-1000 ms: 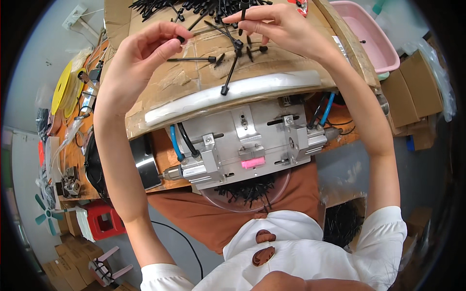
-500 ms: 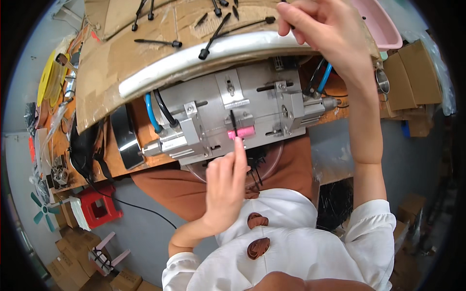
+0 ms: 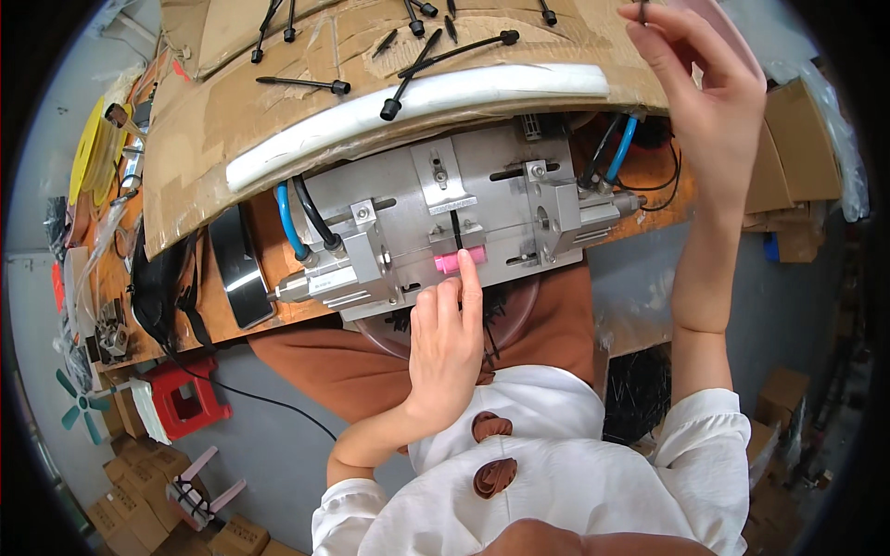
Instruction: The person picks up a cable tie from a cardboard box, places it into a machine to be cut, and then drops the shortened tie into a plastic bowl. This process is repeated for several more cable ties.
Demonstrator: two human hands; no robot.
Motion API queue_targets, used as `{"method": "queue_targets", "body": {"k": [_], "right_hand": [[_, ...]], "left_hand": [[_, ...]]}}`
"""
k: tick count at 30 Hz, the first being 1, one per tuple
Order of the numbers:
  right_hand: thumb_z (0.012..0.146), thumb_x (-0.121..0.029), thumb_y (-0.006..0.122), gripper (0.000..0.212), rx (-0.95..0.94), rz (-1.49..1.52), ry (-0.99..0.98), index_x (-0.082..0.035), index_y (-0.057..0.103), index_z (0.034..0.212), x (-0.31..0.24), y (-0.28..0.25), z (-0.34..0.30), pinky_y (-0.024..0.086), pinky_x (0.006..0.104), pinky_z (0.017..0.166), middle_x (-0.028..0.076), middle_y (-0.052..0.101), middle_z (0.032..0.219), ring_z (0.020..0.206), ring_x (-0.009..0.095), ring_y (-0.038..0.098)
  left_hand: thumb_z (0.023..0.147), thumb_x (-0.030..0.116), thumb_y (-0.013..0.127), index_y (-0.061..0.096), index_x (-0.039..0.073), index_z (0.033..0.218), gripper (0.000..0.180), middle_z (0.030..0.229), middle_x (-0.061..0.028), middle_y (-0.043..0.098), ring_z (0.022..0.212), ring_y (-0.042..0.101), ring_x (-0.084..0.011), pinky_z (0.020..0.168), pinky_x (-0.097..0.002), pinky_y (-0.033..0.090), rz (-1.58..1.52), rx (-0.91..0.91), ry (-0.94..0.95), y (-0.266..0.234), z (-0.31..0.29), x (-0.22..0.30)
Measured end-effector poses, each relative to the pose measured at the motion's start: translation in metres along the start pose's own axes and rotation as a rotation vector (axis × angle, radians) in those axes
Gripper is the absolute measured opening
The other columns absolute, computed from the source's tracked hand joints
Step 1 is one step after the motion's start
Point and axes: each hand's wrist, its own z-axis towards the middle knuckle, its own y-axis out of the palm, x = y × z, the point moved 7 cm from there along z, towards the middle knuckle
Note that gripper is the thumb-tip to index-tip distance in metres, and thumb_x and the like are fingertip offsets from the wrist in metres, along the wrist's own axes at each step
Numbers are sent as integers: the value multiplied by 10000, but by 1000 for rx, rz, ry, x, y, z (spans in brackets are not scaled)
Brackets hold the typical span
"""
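A grey metal fixture [image 3: 408,232] with blue and black hoses sits at the bench edge, with a pink block [image 3: 461,259] in its middle. A black cable tie [image 3: 456,230] stands in the slot just above that block. My left hand [image 3: 445,343] reaches up from below, fingers stretched out, and its index fingertip rests on the pink block at the tie's lower end. My right hand [image 3: 709,93] is raised at the upper right, over the cardboard's edge. Its thumb and forefinger pinch a small black tie piece [image 3: 642,9] that is mostly cut off by the frame.
A cardboard sheet [image 3: 232,111] with a white foam strip [image 3: 417,102] overhangs the fixture and carries several loose black ties [image 3: 306,83]. A clear dish of black ties [image 3: 505,310] hangs under the fixture. Cardboard boxes [image 3: 788,157] stand right; a red stool [image 3: 181,398] and yellow reels [image 3: 83,157] are left.
My left hand came down from the cardboard, set a black tie into the fixture slot and now touches the pink block. My right hand moved right and up with its piece.
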Motion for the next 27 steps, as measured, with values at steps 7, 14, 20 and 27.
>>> {"method": "queue_targets", "body": {"k": [7, 14, 20, 27], "right_hand": [[782, -42, 642, 84, -414, -816, -562, -1, 645, 855, 11, 37, 18, 487, 370, 697, 135, 633, 771, 755, 316, 617], [963, -181, 554, 206, -749, -697, -740, -52, 638, 1099, 27, 103, 14, 495, 276, 600, 73, 680, 972, 810, 188, 667], [807, -138, 672, 195, -487, -618, -219, -4, 670, 949, 7, 83, 36, 521, 345, 676, 137, 682, 852, 768, 271, 666], [755, -166, 794, 410, -372, -243, 12, 31, 645, 1083, -5, 47, 34, 537, 260, 768, 90, 699, 998, 922, 141, 660]], "left_hand": [[813, 23, 619, 522, 33, 1283, 480, 916, -131, 514, 867, 484, -281, 791, -415, 414, 82, 334, 161, -100, 78, -35], [862, 131, 645, 626, 19, 988, 170, 790, -98, 535, 746, 507, -224, 700, -341, 436, -206, 54, 69, -116, 158, -90], [836, 66, 663, 632, 15, 913, 97, 701, -36, 505, 627, 463, -130, 612, -269, 419, -323, 131, 62, -119, 147, -105], [840, 59, 659, 635, -3, 928, 110, 687, -37, 523, 650, 501, -121, 644, -260, 443, -391, 13, 18, -119, 151, -113]]}}
